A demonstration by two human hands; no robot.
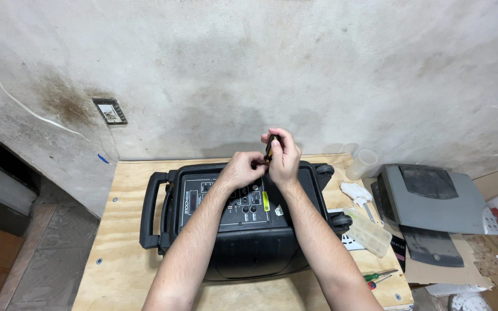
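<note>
— What's the setup here?

— A raw plywood counter, pale and grainy, pushed against a stained, mottled plaster wall. Lying on its back in the middle of the frame is a boxy black plastic speaker with a loop handle at its left end and a flat control panel facing up.

— Any labels on it?

— A narrow yellow-green sticker stands upright on the panel, just right of the knobs. On the wall, upper left, a small rectangular plate sits beside a brown stain.

— And the hands?

— Both are raised over the speaker's far edge, centre frame. The right hand has its fingers closed around a small dark cylinder with a yellowish band, held upright. The left hand touches its lower end, fingers pinched together there.

— What's off to the right?

— A clear ribbed plastic box, a translucent cup, crumpled white tissue, a grey flat machine on cardboard, and two screwdrivers, green- and red-handled, at the lower right edge
</note>
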